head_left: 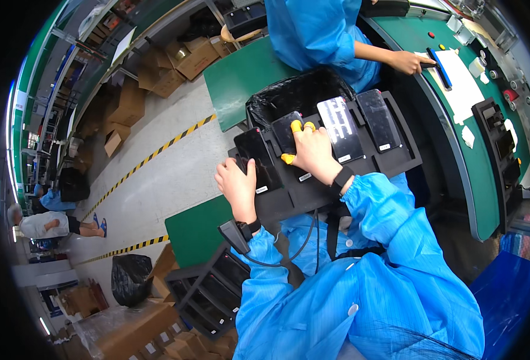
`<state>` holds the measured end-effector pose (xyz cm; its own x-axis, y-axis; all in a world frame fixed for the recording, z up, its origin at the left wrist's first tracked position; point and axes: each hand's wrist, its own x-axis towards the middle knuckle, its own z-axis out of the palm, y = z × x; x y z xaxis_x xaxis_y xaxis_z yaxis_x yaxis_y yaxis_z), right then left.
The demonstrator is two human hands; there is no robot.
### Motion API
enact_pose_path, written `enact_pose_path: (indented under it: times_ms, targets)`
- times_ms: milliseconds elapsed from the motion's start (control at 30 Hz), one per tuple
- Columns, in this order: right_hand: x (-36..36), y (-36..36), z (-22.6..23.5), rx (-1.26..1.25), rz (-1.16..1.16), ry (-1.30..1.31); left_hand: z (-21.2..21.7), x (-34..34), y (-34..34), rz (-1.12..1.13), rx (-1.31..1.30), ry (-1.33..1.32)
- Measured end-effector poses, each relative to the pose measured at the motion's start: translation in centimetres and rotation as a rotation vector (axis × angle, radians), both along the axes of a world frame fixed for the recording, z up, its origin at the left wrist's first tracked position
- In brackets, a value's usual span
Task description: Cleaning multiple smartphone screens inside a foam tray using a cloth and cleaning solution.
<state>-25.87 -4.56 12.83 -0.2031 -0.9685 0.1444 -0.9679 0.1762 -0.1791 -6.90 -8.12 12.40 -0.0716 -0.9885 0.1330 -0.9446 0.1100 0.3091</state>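
A black foam tray [397, 166] in front of me holds several phones in slots. My left hand [238, 189] is at the tray's left end, its thumb on the leftmost dark phone [256, 157]. The other fingers of that hand are apart, beyond the phone's left edge. My right hand [314, 151], with yellow finger cots, rests spread on the second phone [284, 133] and partly covers it. To its right lies a phone with a lit white screen [341, 127], then another dark phone [379, 120].
A black-bagged bin [263, 103] stands behind the tray. Across from me, a person in a blue smock [313, 36] reaches to the green bench [478, 198] at right. More phones sit in a second tray [208, 291] at lower left. Cartons [124, 105] and a black bag [131, 280] lie on the floor.
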Motion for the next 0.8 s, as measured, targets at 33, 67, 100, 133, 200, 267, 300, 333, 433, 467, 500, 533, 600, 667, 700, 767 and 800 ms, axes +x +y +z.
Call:
enact_pose_path:
  times_ms: [33, 67, 100, 133, 200, 267, 300, 333, 433, 467, 500, 533, 600, 667, 700, 767, 800]
  targets:
    - [0.0, -0.3, -0.4, 0.050, 0.012, 0.034, -0.3, 0.4, 0.3, 0.001, -0.003, -0.001]
    - [-0.1, -0.5, -0.8, 0.101, 0.025, 0.068, -0.7, 0.6, 0.9, 0.043, 0.042, -0.017]
    - [0.4, -0.8, 0.2, 0.091, 0.062, 0.105, -0.9, 1.3, 1.3, 0.101, 0.087, -0.033]
    - [0.7, -1.5, 0.5, 0.089, 0.069, 0.103, -0.8, 1.7, 1.4, 0.129, 0.283, 0.059]
    - [1.5, -3.7, 1.0, -0.190, 0.212, 0.074, -6.4, 4.5, 0.9, 0.004, 0.258, 0.439]
    - [1.6, -6.1, 1.5, -0.163, 0.227, -0.004, -5.5, 3.0, 1.3, 0.013, 0.322, 0.590]
    - [2.1, -7.1, 1.0, -0.130, 0.234, -0.018, -5.2, 2.9, 1.7, 0.022, 0.286, 0.569]
    - [2.4, -7.9, 0.1, -0.095, 0.239, -0.027, -5.1, 2.8, 1.9, 0.029, 0.253, 0.550]
    - [3.2, -8.9, -1.4, -0.031, 0.280, -0.048, -5.3, 2.9, 2.1, 0.071, 0.244, 0.528]
    - [3.4, -9.0, -1.7, -0.030, 0.283, -0.046, -5.2, 2.8, 2.1, 0.075, 0.244, 0.530]
    - [3.8, -8.7, -1.7, -0.082, 0.274, -0.018, -5.2, 2.8, 2.2, 0.084, 0.231, 0.517]
    - [4.1, -8.3, -1.7, -0.135, 0.263, 0.009, -5.2, 2.8, 2.3, 0.093, 0.219, 0.504]
    - [4.7, -7.9, -1.1, -0.174, 0.348, 0.005, -5.3, 2.7, 2.4, 0.103, 0.213, 0.491]
    - [5.4, -6.6, -0.1, -0.296, 0.524, -0.031, -5.6, 2.9, 2.4, 0.110, 0.207, 0.476]
    - [5.7, -5.4, 1.0, -0.293, 0.625, -0.054, -6.1, 3.2, 2.2, 0.097, 0.120, 0.645]
    - [5.9, -2.9, 2.8, -0.313, 0.856, -0.101, -7.1, 3.9, 1.9, 0.225, -0.079, 1.194]
    - [5.2, -1.5, 3.7, -0.338, 0.960, -0.116, -5.6, 3.9, 1.8, 0.307, -0.163, 1.210]
